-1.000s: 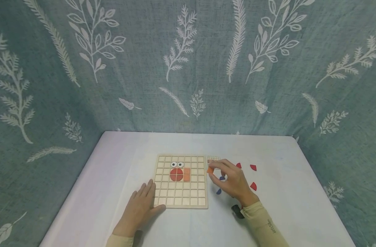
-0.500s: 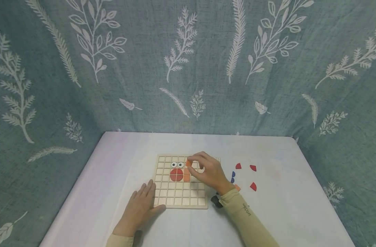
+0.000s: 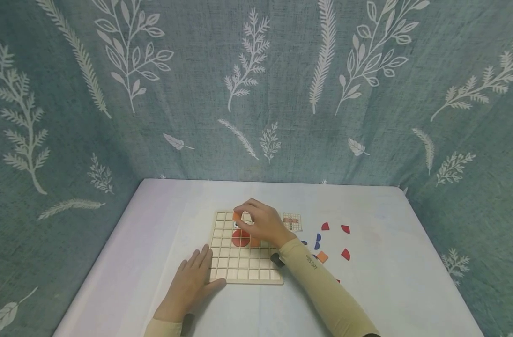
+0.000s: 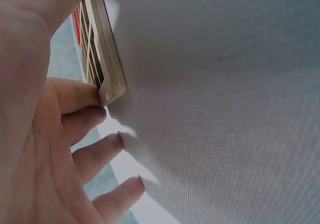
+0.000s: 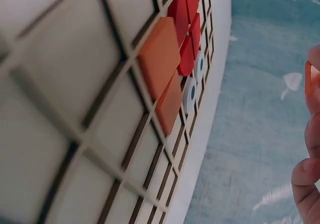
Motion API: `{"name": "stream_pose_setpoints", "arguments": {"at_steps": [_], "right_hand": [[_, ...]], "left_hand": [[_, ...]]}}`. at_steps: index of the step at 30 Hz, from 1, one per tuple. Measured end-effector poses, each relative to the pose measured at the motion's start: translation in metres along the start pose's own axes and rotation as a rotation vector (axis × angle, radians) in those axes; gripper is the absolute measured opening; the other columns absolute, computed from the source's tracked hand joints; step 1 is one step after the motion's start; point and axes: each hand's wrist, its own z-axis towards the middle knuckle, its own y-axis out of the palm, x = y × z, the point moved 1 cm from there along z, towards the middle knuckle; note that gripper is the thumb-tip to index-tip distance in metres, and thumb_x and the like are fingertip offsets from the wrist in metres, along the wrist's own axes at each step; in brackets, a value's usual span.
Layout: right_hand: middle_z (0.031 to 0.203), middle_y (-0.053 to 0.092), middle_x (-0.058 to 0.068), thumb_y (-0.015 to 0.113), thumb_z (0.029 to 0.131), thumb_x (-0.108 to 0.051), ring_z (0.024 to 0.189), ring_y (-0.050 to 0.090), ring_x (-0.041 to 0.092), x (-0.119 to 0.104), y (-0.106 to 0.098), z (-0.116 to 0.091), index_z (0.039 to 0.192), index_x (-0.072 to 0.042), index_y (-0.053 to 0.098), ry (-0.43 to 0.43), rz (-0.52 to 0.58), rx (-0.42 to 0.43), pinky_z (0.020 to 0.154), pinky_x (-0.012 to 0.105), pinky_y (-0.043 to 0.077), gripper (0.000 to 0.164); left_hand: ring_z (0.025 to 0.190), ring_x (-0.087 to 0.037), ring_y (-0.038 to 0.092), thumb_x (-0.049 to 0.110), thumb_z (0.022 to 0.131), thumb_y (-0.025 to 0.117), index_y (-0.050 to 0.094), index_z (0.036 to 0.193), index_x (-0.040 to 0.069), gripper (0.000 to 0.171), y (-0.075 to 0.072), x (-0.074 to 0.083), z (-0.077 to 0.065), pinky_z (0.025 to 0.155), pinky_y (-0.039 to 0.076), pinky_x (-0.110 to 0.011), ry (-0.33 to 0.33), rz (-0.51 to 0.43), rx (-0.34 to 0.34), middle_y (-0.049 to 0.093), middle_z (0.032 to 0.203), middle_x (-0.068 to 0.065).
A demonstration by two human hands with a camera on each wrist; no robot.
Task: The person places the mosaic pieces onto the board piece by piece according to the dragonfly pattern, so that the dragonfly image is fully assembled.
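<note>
White tabletop [image 3: 163, 224], your left hand [image 3: 189, 284] spread against the wooden grid board [image 3: 248, 282], probably so it won't slide, your right hand [image 3: 263, 224] pinching an orange tile [image 3: 237, 216] above it.

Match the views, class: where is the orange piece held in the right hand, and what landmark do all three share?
Head: orange piece in right hand, slightly left of and below centre.
Left wrist: not visible.
Right wrist: right edge, partly showing.
Shared landmark: gridded board.

The left hand [image 3: 189, 281] touches the wooden grid board [image 3: 244, 263]; the right hand [image 3: 262, 221] pinches an orange tile [image 3: 236, 216] above its far side.
</note>
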Motion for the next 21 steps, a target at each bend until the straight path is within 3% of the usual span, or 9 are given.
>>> {"name": "stream_pose_setpoints", "arguments": {"at_steps": [8, 16, 21], "right_hand": [[0.098, 0.069, -0.007, 0.072, 0.094, -0.024, 0.074, 0.064, 0.011, 0.001, 0.024, 0.018, 0.112, -0.016, 0.075, 0.043, -0.029, -0.153, 0.063, 0.019, 0.052, 0.020], [0.102, 0.067, -0.010, 0.071, 0.096, -0.032, 0.078, 0.062, 0.003, 0.004, 0.040, 0.020, 0.117, -0.023, 0.074, 0.204, -0.099, -0.416, 0.063, 0.017, 0.052, 0.023], [0.108, 0.067, -0.008, 0.071, 0.096, -0.035, 0.084, 0.063, 0.004, 0.003, 0.043, 0.024, 0.120, -0.023, 0.073, 0.260, -0.114, -0.505, 0.068, 0.020, 0.054, 0.027]], "left_hand": [[0.140, -0.047, 0.041, 0.060, 0.091, 0.065, 0.045, 0.147, -0.007, 0.090, 0.000, 0.000, 0.000, 0.108, 0.037, -0.067, 0.013, 0.023, 0.016, 0.041, 0.155, -0.024], [0.139, -0.048, 0.042, 0.060, 0.091, 0.065, 0.045, 0.147, -0.008, 0.090, 0.000, 0.001, 0.000, 0.108, 0.038, -0.066, 0.022, 0.034, 0.020, 0.041, 0.155, -0.025], [0.138, -0.049, 0.042, 0.059, 0.091, 0.066, 0.045, 0.147, -0.008, 0.090, 0.000, 0.001, 0.000, 0.107, 0.038, -0.067, 0.025, 0.031, 0.030, 0.041, 0.154, -0.025]]}}
